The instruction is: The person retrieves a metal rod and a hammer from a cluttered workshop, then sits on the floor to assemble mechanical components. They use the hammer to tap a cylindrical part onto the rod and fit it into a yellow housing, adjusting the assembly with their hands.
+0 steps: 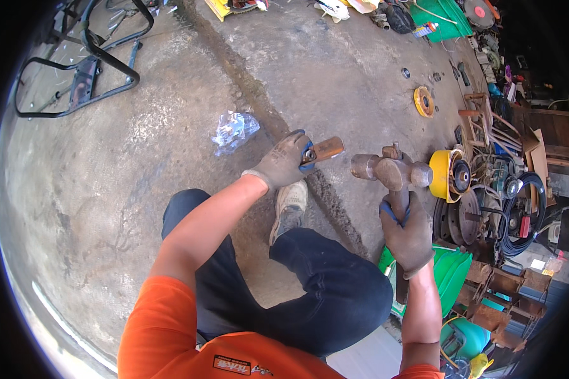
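Note:
My left hand point(283, 162), in a grey-brown work glove with blue showing at the fingers, is closed round a short rusty metal bar point(328, 148). A round dark nut-like part shows beside the bar at my fingertips. My right hand point(408, 234), gloved the same way, grips the handle of a hammer point(393, 173). Its heavy worn metal head is raised above the floor, to the right of the bar and apart from it. The handle's lower end comes out below my right hand.
Clear plastic wrapping point(235, 131) lies on the concrete floor, left of a rough groove. A black tubular frame point(110, 57) stands far left. Yellow round machine parts point(446, 177), coiled black hose point(540, 215), a green container point(449, 271) and rusty metal blocks point(502, 300) crowd the right side.

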Tool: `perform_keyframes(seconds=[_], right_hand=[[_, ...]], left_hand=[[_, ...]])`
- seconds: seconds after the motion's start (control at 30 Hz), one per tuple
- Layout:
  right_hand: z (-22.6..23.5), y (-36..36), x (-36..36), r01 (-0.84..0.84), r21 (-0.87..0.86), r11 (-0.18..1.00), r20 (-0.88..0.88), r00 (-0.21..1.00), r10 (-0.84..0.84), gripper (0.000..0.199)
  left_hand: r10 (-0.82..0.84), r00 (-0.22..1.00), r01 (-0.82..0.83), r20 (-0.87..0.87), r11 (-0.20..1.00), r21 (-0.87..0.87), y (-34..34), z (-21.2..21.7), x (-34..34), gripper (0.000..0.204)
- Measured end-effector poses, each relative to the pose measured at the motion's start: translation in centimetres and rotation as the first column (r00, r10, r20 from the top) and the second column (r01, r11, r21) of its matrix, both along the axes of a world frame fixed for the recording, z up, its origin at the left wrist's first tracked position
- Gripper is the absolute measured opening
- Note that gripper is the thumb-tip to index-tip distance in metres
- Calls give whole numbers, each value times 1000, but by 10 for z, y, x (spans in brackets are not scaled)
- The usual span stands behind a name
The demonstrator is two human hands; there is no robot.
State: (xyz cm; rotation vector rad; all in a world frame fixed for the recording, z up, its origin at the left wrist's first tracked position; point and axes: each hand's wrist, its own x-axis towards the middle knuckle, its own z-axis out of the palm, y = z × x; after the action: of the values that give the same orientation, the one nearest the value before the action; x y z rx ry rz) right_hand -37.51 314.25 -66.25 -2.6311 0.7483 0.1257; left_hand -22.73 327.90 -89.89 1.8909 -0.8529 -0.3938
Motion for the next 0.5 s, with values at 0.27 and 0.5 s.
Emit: perform_keyframes(seconds=[0.27, 0.5], right_hand=[[-141, -97, 11, 442, 718, 538, -155, 855, -496, 20], [-248, -199, -2, 375, 107, 921, -260, 905, -338, 36]], left_hand=[[184, 920, -223, -346, 972, -74, 32, -4, 24, 25], [163, 708, -502, -687, 801, -327, 66, -46, 77, 5]])
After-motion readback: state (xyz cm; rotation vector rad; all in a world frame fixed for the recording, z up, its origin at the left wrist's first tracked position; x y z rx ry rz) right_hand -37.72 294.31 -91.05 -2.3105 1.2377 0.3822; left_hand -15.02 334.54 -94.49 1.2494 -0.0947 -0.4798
